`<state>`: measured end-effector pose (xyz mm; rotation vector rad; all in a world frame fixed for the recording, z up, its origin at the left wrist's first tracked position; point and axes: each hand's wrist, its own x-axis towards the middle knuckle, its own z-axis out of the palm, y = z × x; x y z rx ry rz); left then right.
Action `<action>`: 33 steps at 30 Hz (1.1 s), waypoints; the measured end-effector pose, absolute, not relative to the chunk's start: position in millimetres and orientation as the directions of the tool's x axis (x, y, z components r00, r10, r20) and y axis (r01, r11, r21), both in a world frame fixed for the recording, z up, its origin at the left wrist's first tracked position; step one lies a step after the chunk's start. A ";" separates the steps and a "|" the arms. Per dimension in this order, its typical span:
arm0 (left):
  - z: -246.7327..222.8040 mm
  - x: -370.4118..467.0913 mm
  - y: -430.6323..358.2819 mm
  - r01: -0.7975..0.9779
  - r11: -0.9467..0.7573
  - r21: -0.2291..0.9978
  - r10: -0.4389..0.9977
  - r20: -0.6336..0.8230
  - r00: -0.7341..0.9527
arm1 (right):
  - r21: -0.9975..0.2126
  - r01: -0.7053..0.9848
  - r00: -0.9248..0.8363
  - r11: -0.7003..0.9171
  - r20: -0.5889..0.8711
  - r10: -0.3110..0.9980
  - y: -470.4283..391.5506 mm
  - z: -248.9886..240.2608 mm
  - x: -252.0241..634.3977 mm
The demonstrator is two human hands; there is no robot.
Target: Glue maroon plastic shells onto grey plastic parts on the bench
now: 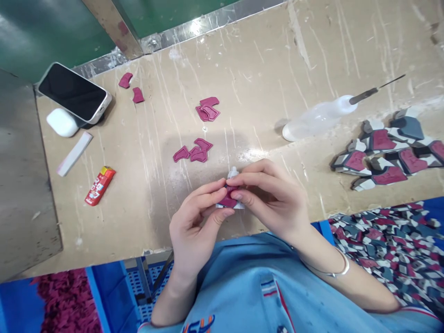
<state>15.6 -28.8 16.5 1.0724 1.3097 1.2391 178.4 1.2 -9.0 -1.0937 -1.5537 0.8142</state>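
Near the table's front edge, my left hand (pixel 203 217) and my right hand (pixel 270 194) pinch one small piece between them. It is a white and dark molded part with a maroon panel (pixel 228 200) on its face. Fingertips of both hands press on the maroon surface and hide much of it. A pale tip of the part pokes out above the fingers. Beyond my left hand lie small loose maroon panels (pixel 199 152), and a second little group of maroon panels (pixel 208 110) sits farther back.
A translucent bottle with a needle nozzle (pixel 319 118) lies at right, beside several assembled parts (pixel 385 175). At left are a phone (pixel 74 92), a white case (pixel 62 122), a white strip (pixel 74 153) and a red packet (pixel 100 186). Blue bins (pixel 111 286) hold pieces below the table.
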 end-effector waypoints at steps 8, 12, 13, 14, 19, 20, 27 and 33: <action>10.8 15.7 -30.1 0.028 -0.052 0.998 0.989 0.055 -0.134 | -0.973 0.036 -0.015 0.226 0.226 0.974 -4.6 -14.2 173.7; 7.5 13.5 -29.6 0.134 -0.253 0.958 0.959 0.266 -0.096 | -0.928 -0.361 -0.086 -0.094 -0.068 0.994 -8.8 -10.4 169.5; 6.6 12.8 -29.4 0.155 -0.297 0.942 0.946 0.312 -0.085 | -0.880 -0.437 -0.159 -0.185 -0.126 0.979 -8.6 -7.6 168.8; 5.7 12.2 -29.2 0.175 -0.331 0.927 0.935 0.348 -0.073 | -0.830 -0.489 -0.239 -0.268 -0.169 0.956 -8.1 -4.3 168.1; 2.1 12.5 -28.7 0.265 -0.436 0.860 0.887 0.460 -0.035 | -0.686 -0.561 -0.409 -0.463 -0.256 0.876 -3.7 8.8 163.8; 1.6 12.9 -28.8 0.275 -0.442 0.854 0.883 0.468 -0.033 | -0.680 -0.567 -0.407 -0.466 -0.261 0.876 -3.2 9.8 162.6; -2.0 12.3 -32.3 0.346 -0.468 0.813 0.861 0.508 -0.029 | -0.656 -0.618 -0.353 -0.433 -0.261 0.898 -3.3 12.6 153.1; -3.1 12.7 -30.5 0.290 -0.505 0.813 0.847 0.531 -0.015 | -0.645 -0.647 -0.343 -0.407 -0.230 0.911 -0.5 15.3 151.7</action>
